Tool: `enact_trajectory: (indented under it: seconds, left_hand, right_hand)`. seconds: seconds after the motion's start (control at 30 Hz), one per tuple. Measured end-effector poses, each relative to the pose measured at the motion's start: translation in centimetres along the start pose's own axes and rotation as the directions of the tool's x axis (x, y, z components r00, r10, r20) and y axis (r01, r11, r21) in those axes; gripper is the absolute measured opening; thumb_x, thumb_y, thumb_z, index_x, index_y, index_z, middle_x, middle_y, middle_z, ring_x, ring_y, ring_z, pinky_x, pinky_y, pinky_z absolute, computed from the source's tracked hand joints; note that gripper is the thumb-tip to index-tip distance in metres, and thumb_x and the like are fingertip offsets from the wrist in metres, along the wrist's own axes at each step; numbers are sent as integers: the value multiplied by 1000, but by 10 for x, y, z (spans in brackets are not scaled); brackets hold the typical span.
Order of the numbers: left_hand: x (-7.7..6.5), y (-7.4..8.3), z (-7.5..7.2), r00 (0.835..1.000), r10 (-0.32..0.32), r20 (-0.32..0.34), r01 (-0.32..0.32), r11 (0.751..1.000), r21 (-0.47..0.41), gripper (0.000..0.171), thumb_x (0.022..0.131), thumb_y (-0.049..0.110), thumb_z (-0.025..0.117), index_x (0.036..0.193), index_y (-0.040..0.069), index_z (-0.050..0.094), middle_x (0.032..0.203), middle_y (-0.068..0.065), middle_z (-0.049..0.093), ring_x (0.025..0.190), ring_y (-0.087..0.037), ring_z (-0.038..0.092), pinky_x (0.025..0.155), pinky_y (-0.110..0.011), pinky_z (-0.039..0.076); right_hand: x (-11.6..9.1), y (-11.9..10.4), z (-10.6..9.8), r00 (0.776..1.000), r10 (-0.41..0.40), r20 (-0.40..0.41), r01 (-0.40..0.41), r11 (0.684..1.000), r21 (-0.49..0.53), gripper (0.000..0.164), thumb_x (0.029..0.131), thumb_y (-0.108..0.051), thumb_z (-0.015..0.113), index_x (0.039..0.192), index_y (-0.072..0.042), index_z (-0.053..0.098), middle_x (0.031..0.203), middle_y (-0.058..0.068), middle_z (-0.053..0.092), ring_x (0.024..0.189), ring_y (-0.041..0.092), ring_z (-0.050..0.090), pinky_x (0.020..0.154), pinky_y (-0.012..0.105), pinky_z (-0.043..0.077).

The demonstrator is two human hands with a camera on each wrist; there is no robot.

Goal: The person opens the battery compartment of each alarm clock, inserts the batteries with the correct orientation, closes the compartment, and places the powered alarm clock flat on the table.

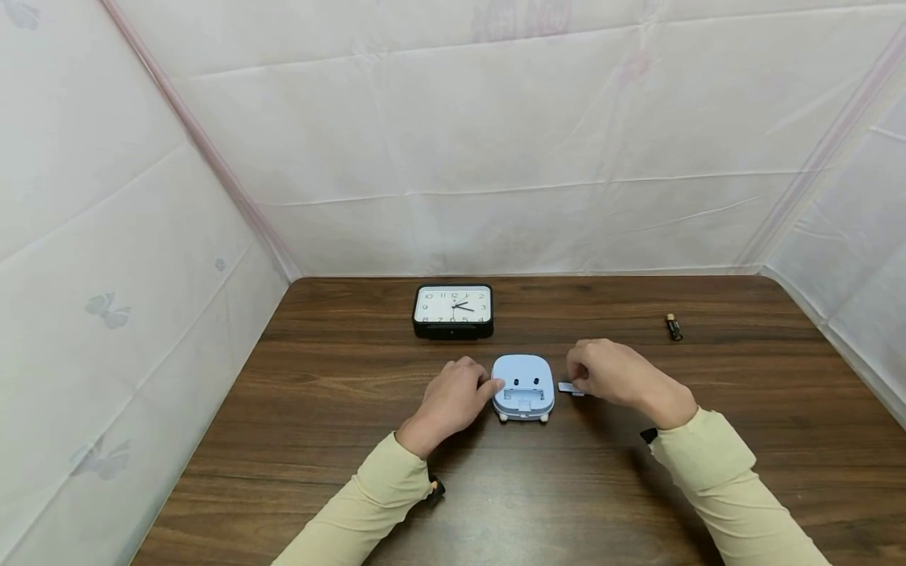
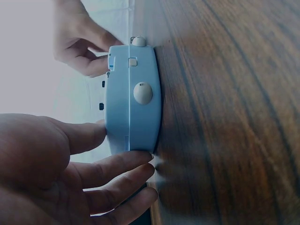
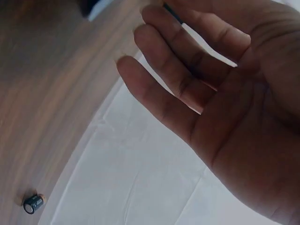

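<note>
A light-blue alarm clock lies on its front, its back with two black knobs and an open battery compartment facing up. White round feet stick out from its near side. My left hand holds the clock's left edge, thumb on the back and fingers along the side. Just right of the clock, my right hand pinches a small light-blue battery cover low over the table. In the right wrist view the right hand's thumb and index fingertips are out of sight.
Behind the blue clock stands a black rectangular clock with a white dial. A single battery lies at the right of the brown wooden table. Pale sheets wall off the table's back and sides.
</note>
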State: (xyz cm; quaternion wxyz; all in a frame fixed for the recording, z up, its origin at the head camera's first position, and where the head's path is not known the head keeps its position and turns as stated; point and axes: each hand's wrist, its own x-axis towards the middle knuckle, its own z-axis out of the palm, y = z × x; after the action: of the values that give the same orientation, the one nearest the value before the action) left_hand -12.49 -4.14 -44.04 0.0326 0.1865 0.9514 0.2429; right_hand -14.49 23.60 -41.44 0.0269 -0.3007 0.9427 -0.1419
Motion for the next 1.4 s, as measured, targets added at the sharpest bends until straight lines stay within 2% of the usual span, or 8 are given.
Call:
enact_trajectory:
  seconds: [0.2,0.4,0.47,0.63,0.83,1.0,1.13,1.4]
  left_hand:
    - [0,0,0,1000,2,-1,-2,1000,-3,28,107,29,67,94,7,78,108,-8,68,106,-31,64,81,-45,54]
    - [-1,0,-1,1000,4,1,-4,1000,-2,29,107,30,67,94,7,77,109,-9,69,107,-32,64,82,-45,54]
    - [-1,0,-1,1000,4,-1,-4,1000,0,28,107,30,67,94,7,77,109,-9,69,107,-32,64,82,-45,54]
    - [0,1,-1,1000,8,-3,-8,1000,-7,28,107,29,67,95,6,77,108,-9,69,107,-32,64,82,-44,54]
    - [0,1,-1,1000,2,-1,-2,1000,-12,28,107,29,67,93,6,77,108,-10,69,106,-32,64,81,-45,54]
    - [0,1,0,1000,1,-1,-1,1000,-13,28,107,29,67,93,7,77,109,-9,69,106,-32,64,81,-45,54]
    - [-1,1,-1,1000,3,-2,-3,1000,-13,28,106,29,68,94,6,77,109,-10,69,107,-32,64,83,-45,54]
    - [-1,0,0,1000,2,-1,-2,1000,-4,28,107,29,67,96,6,77,108,-9,68,106,-32,64,81,-45,54]
  right_hand:
    - [-3,9,-11,987,71,-142,-70,997,14,12,91,-1,79,91,-10,72,91,0,62,74,16,62,67,41,54]
    - [-8,22,-20,963,167,-214,-167,986,17,7,94,-5,79,97,-4,72,97,8,65,85,28,69,73,50,56]
    - [-10,26,-23,951,205,-232,-204,979,25,7,95,-8,78,99,-4,73,100,10,66,89,32,69,79,58,54]
    - [-14,40,-26,917,268,-295,-267,963,42,8,97,-9,75,102,-2,73,103,16,66,92,37,70,79,64,52]
    - [-20,60,-27,876,319,-362,-314,946,75,16,98,-8,75,107,5,71,105,24,64,91,43,69,72,60,54]
    - [-25,73,-26,819,366,-441,-346,929,129,15,97,-6,75,104,6,71,107,29,64,92,46,66,73,62,53]
    - [-28,82,-26,784,420,-458,-385,907,173,17,99,-7,71,106,8,71,109,31,62,94,49,65,75,63,51]
    - [-35,101,-23,759,499,-418,-455,866,209,24,101,-9,68,112,12,68,113,36,59,97,53,61,78,65,48]
